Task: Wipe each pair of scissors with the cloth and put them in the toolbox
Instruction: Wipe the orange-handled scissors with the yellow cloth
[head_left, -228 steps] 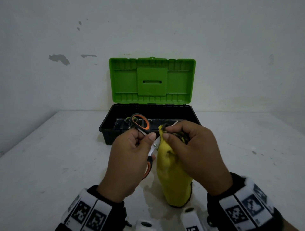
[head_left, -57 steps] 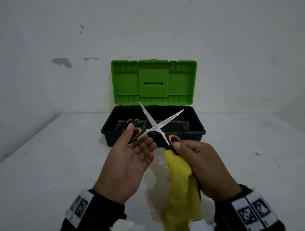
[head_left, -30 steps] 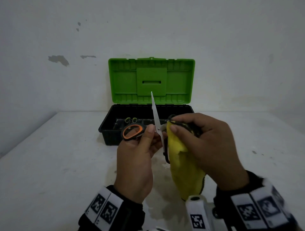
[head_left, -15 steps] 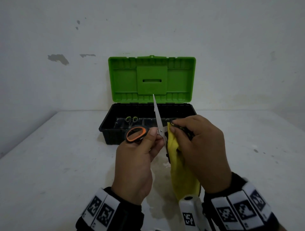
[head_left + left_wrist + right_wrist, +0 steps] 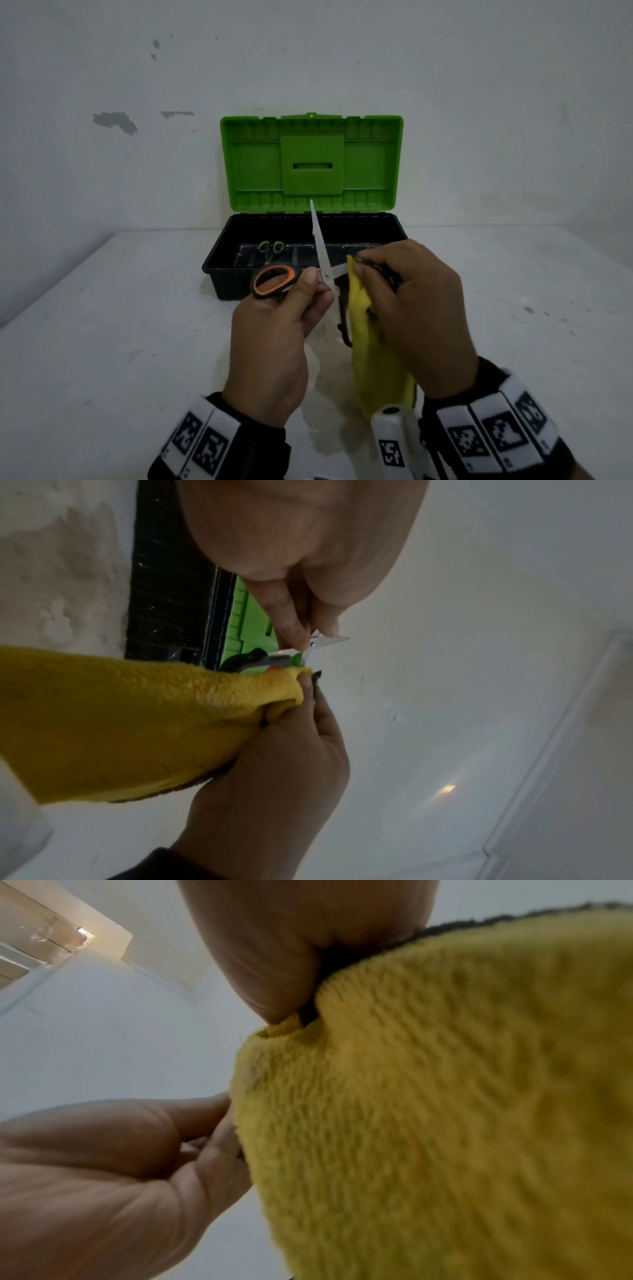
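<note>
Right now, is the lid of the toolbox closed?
No, the green lid stands upright and open behind the black toolbox.

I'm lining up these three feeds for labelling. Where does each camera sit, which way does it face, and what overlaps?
Head: looks forward and down at the table, open toolbox, both hands and wristbands.
Left wrist: looks along the left hand at the orange scissors and right hand.
Right wrist: looks up past the right thumb; the yellow cloth fills it.
Shared: all three show the cloth and both hands.
</note>
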